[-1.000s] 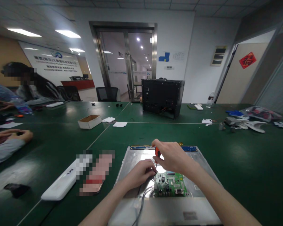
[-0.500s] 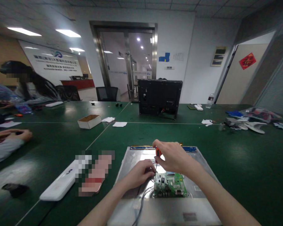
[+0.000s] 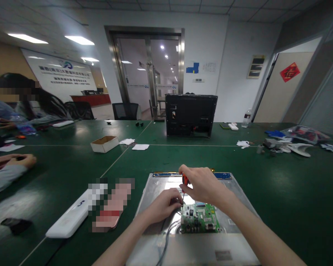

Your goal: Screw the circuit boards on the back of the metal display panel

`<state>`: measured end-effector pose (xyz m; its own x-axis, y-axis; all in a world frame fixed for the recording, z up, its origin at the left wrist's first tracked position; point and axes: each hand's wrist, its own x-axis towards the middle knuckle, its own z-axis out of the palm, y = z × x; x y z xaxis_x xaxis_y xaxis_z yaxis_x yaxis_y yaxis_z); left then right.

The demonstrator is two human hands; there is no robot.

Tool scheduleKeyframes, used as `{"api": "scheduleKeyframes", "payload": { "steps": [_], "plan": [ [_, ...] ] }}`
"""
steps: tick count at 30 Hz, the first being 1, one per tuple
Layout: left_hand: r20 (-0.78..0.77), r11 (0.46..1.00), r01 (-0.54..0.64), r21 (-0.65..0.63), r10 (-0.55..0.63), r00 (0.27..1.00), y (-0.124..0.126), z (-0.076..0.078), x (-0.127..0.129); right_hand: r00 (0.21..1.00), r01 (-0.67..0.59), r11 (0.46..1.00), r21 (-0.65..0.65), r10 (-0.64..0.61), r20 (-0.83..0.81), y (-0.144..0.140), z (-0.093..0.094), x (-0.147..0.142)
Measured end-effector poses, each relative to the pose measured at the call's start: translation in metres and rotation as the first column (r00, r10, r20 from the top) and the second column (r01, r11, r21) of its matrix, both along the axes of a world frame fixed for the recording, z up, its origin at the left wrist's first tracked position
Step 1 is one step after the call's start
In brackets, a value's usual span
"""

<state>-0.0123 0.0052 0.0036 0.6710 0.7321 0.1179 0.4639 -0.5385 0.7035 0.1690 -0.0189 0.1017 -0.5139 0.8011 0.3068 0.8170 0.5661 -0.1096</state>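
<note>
Boxy blk casing (image 3: 191, 114) shifted rt; R hand (image 3: 202, 183) grips thin-shafted screwdriver (image 3: 185, 180).

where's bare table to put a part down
Bare table lies between the metal panel and black screen, and right of the panel, short of the plastic bag. Crowded: around the circuit board, by left hand and right hand; left of the panel, by the pink slab and white bar.
</note>
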Motion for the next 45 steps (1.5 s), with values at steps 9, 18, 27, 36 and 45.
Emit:
{"api": "scheduleKeyframes", "payload": {
  "steps": [9, 18, 27, 36, 45],
  "plan": [
    [-0.005, 1.000, -0.012, 0.020, 0.012, 1.000, 0.000, -0.001, 0.000, 1.000, -0.018, 1.000, -0.002, 0.018, -0.003, -0.001, 0.001, 0.000],
    [-0.013, 1.000, -0.018, 0.014, 0.019, 1.000, -0.001, 0.000, -0.001, 0.999, -0.018, 0.999, 0.031, 0.019, -0.035, 0.001, 0.003, 0.006],
    [-0.009, 1.000, -0.031, -0.005, 0.031, 0.999, -0.001, 0.003, -0.001, 0.999, 0.000, 1.000, 0.010, 0.000, -0.046, 0.002, 0.007, 0.010],
    [0.028, 0.970, -0.227, 0.088, 0.225, 0.974, 0.006, 0.005, -0.008, 0.997, 0.068, 0.997, 0.035, -0.066, -0.039, 0.005, 0.019, 0.026],
    [-0.025, 0.956, -0.223, 0.192, 0.232, 0.972, 0.010, -0.006, -0.008, 0.998, 0.057, 0.998, -0.007, -0.057, 0.014, 0.004, 0.021, 0.028]
  ]
}}
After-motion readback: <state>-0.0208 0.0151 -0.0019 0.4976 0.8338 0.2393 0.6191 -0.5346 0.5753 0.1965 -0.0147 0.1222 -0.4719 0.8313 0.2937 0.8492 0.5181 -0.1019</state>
